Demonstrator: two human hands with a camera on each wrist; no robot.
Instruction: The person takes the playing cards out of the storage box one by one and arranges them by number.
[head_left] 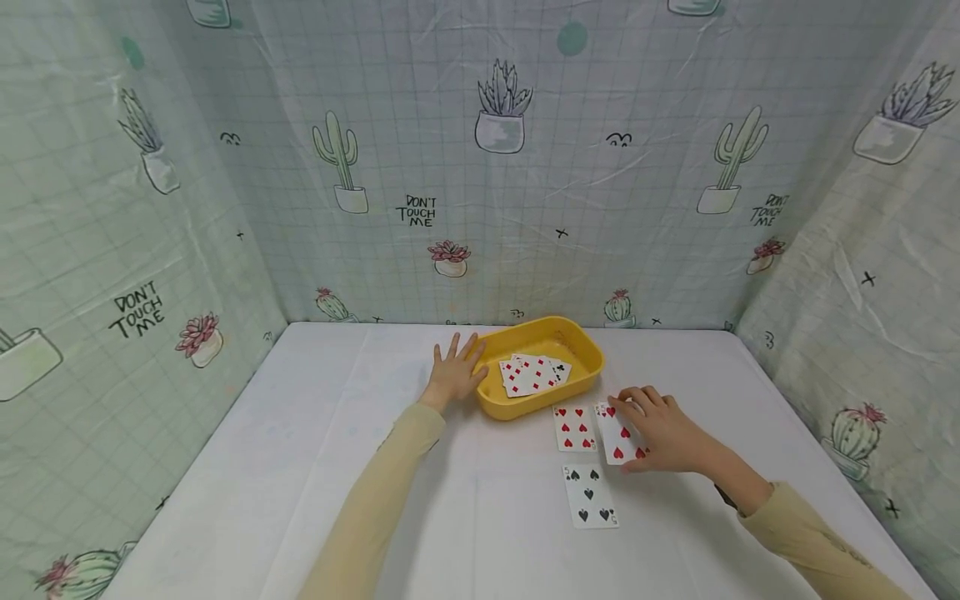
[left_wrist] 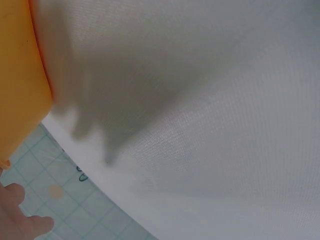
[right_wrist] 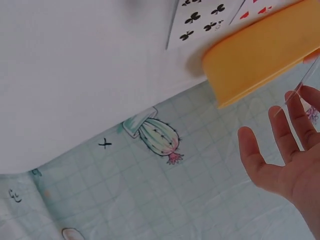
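- Left hand (head_left: 453, 372): fingers spread, touching the yellow tray's left end, probably to steady it; it pinches nothing.
- Yellow tray (head_left: 517, 408): just right of that hand, between both hands, its raised walls likely keeping the loose cards (head_left: 531, 375) together.
- Flat hearts card (head_left: 575, 430) and spades card (head_left: 590, 496): left of the right hand, face up, perhaps so they can be read.
- Held hearts card (head_left: 617, 437): between the right hand's (head_left: 663, 429) thumb and fingers, gripped at opposite edges, seemingly leaving its face visible.

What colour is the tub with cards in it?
The tub is yellow; the head view shows it best.
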